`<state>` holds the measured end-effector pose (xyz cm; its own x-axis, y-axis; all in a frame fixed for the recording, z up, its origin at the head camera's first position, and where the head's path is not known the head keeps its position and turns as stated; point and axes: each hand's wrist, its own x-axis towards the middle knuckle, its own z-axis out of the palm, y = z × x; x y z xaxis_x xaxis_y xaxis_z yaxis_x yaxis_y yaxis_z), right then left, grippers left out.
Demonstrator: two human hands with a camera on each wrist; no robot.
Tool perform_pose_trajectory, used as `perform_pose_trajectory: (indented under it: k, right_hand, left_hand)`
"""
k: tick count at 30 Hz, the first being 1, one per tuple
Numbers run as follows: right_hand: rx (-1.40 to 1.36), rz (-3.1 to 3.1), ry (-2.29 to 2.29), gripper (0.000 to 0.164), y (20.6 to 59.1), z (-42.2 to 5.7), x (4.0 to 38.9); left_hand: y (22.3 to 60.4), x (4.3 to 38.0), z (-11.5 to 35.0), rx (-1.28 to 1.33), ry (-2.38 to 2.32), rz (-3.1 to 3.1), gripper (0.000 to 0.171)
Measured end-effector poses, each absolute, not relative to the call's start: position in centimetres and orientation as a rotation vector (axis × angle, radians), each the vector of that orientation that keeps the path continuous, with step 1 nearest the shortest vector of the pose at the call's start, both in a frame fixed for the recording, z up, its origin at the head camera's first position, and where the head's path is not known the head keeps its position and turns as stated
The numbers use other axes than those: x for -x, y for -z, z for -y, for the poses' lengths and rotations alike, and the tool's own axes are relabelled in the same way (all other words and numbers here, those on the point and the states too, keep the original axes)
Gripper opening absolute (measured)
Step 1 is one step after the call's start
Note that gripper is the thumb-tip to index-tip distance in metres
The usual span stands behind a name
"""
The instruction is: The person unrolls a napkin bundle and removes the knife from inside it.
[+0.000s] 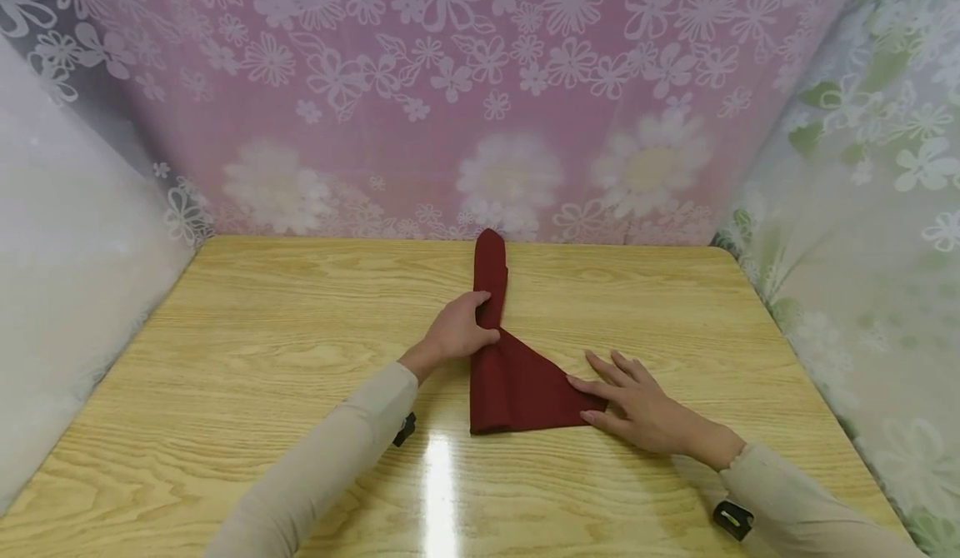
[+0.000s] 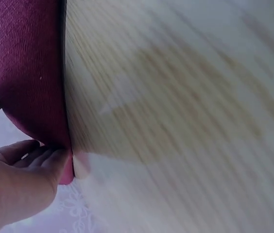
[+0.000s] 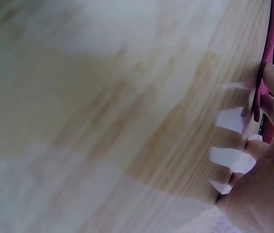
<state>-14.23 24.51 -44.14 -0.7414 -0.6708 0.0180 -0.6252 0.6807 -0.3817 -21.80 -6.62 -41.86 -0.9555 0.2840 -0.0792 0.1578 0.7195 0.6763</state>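
A dark red folded cloth point(image 1: 532, 387) lies on the wooden table, with a narrow folded strip reaching toward the far edge and a wide flap spreading to the right. My left hand point(image 1: 457, 326) grips the strip from its left side, thumb nearer me and fingers farther up. In the left wrist view, the left hand point(image 2: 23, 187) has its fingertips at the cloth's edge point(image 2: 27, 63). On the flap's right corner rests my right hand point(image 1: 645, 408), fingers spread and fairly straight. The right wrist view shows the right hand point(image 3: 263, 170) with thumb against the cloth and other fingertips at the tabletop.
The light wood-grain table point(image 1: 300, 308) fills the lower view, with a bright glare streak near the front. Behind it hangs a pink flowered curtain point(image 1: 420, 125); pale flowered sheets point(image 1: 862, 233) line the sides. A small black device point(image 1: 732, 520) sits under the right sleeve.
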Motion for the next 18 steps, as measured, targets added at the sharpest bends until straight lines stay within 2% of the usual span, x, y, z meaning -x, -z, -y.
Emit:
perform_pose_trajectory:
  k: [18]
  right_hand:
    - [1.084, -2.753, 0.592, 0.050, 44.1, -24.5, 14.1]
  left_hand:
    - [42.3, 21.5, 10.0, -0.397, -1.353, -2.531, 0.073]
